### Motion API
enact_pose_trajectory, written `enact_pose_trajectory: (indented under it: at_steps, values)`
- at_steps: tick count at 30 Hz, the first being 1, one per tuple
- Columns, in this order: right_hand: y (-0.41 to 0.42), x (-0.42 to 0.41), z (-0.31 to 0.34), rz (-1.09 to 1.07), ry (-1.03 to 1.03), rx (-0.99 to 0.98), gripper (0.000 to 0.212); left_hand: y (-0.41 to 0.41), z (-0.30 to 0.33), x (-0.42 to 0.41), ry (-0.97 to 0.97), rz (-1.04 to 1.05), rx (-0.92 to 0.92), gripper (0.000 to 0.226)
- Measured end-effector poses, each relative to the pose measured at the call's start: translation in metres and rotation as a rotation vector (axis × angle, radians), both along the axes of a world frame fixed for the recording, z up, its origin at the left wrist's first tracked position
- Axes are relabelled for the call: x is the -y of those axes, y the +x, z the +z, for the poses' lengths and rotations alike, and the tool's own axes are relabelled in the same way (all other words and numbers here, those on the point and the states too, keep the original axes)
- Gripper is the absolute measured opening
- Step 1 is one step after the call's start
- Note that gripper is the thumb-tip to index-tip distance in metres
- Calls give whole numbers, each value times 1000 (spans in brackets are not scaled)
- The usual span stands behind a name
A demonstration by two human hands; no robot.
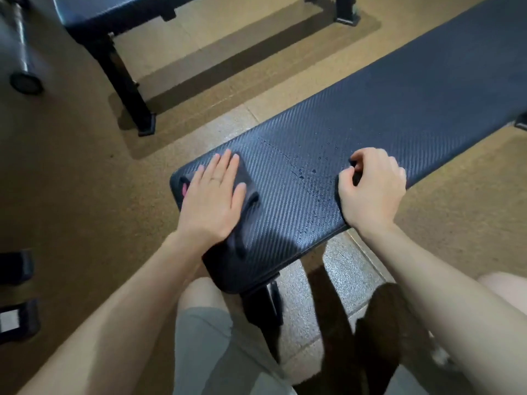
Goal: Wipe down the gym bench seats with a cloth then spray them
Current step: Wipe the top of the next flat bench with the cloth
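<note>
The cloth [245, 195] lies on the near end of the bench seat [356, 132], under the flat left hand [212, 195]. Right hand [370, 189], fingers curled, holds the seat edge. Push firmly through the drops [308, 172].

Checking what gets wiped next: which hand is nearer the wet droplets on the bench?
Right hand: beside the water droplets. Left hand: farther off, flat on the dark cloth.

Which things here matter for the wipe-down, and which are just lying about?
Job: bench, cloth under left hand, droplets, right hand at the edge.
Lying about: second bench, barbell, floor.
</note>
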State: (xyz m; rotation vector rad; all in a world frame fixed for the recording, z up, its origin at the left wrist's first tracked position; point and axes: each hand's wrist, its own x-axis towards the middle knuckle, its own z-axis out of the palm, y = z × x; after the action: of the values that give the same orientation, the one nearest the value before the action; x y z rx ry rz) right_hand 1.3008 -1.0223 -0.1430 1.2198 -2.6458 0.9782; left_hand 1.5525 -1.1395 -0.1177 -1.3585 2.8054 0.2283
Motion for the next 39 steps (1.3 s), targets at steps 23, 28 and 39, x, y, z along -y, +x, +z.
enact_pose_trajectory:
  at_steps: [23, 28, 39]
  values:
    - [-10, -7, 2, 129, 60, -56, 21, 9, -1, 18, 77, 776, -269, 50]
    - [-11, -8, 3, 169, 91, -69, 26, 6, -13, -57, 104, 946, -388, 53]
    - [-35, -10, 12, 402, -40, 153, 21, -65, -20, -200, -159, 813, -59, 63]
